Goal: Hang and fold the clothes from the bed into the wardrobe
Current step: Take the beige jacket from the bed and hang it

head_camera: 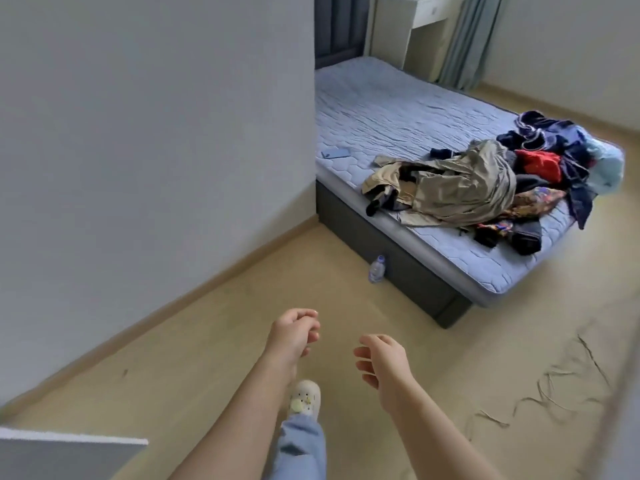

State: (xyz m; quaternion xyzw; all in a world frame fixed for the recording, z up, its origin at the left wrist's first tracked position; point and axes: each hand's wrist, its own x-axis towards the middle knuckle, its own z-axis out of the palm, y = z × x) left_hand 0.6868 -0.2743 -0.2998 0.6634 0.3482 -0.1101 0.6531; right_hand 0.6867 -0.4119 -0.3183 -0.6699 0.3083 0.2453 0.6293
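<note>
One heap of clothes [498, 188] lies on the near right part of the bed [381, 109], close to its foot corner. The pieces overlap, so a full count cannot be made; distinguishable are one large khaki garment [460, 188] on top toward the left, one red item [538, 164], several dark navy pieces [540, 133] at the far side, one patterned multicolour fabric [519, 209] at the near edge and one pale blue item [606, 168] at the corner. One phone [335, 153] lies flat on the mattress, apart from the heap on its left. One plastic bottle [377, 269] stands on the floor against the dark bed base.

The heap is well apart from both hands — ahead of them and to the right, with bare floor [207, 341] between.

Two hands are in view, both empty. The left hand [292, 332] is raised in front of the body with fingers loosely curled inward, grasping nothing. The right hand [382, 358] sits beside it, slightly lower, fingers half-curled and relaxed — likewise grasping nothing. Both forearms are bare and extend forward from the lower edge of the view, roughly parallel. The hands are near each other without touching.

One foot in a light shoe [306, 398] shows below the left wrist, with a pale blue trouser leg [301, 448] behind it. A grey wall [156, 150] stands on the left.
</note>
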